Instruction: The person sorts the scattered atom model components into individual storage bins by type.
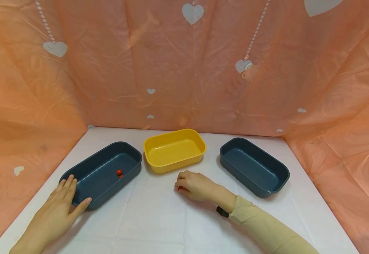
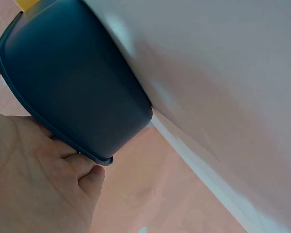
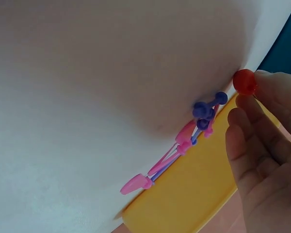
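Observation:
My left hand (image 1: 55, 211) lies over the near left corner of a dark blue plastic box (image 1: 116, 191). Its fingers stretch across the rim, and the thumb touches the near side. Inside that box are a red ball (image 1: 119, 172) and a smaller red bit (image 1: 121, 176). Between thumb and fingertips, my right hand (image 1: 198, 185) pinches a small red round piece (image 3: 245, 81) just in front of the yellow box (image 1: 178, 164). Several pink pieces (image 3: 136, 184) and purple knobbed pieces (image 3: 202, 110) appear beside the yellow box in the right wrist view only.
Another dark blue box (image 1: 251, 165) stands at the right. All the boxes are on a white-covered table (image 1: 149, 218). Orange cloth (image 1: 184, 70) with pale hearts hangs behind and at both sides. A small black object (image 1: 222, 211) shows at my right sleeve cuff.

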